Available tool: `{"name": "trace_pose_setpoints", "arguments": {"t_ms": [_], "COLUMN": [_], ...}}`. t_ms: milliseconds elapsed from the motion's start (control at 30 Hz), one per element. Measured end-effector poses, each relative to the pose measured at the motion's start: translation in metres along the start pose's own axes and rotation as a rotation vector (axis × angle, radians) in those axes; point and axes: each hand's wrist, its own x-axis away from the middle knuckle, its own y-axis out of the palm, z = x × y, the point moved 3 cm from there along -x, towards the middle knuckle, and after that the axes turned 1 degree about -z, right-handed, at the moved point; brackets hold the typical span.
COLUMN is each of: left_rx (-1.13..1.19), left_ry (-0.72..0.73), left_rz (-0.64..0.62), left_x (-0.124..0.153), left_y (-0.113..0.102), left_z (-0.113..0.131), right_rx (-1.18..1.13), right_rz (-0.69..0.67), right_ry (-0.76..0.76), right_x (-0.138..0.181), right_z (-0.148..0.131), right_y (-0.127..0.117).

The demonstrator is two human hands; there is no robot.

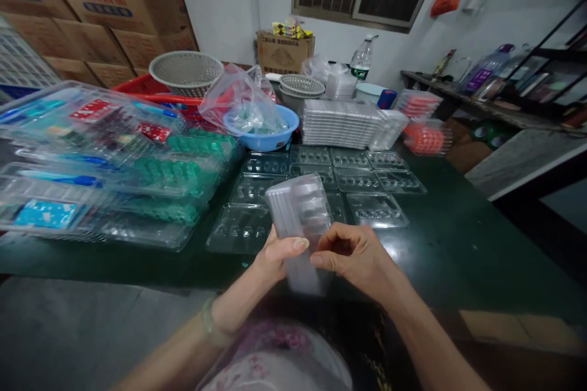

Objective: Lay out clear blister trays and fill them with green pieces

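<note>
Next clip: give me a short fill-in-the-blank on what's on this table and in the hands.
1. The left hand and right hand hold a stack of clear blister trays over the dark ____ table.
2. The crumpled plastic bag sits in a ____ basin.
3. The grey round basket near the cardboard boxes rests on a ____ crate.
Missing words: green; blue; red.

From where I stand, no word or number can be read. The cartons (101, 0) carry red and blue print, too blurred to make out. The brown box (285, 54) bears a dark mark, the bottle (361, 62) a label, and the red cards (153, 132) white specks, all illegible.
</note>
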Motion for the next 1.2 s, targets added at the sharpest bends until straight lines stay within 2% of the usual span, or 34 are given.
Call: {"name": "trace_pose_setpoints", "arguments": {"t_ms": [200, 400, 1200], "left_rx": [-0.036, -0.053, -0.142], "left_ry": [-0.033, -0.072, -0.111], "left_rz": [-0.011, -0.115, -0.054], "left_x": [0.000, 0.001, -0.003], "left_y": [-0.001, 0.007, 0.004], "left_z": [0.000, 0.001, -0.001], "right_rx": [-0.052, -0.077, -0.163], "right_rz": [-0.043, -0.053, -0.075], "right_ry": [0.031, 0.057, 0.125], "right_x": [-0.003, -0.006, -0.011], "right_z": [0.004, 0.010, 0.020], "right_y": [-0.001, -0.003, -0.008]}}
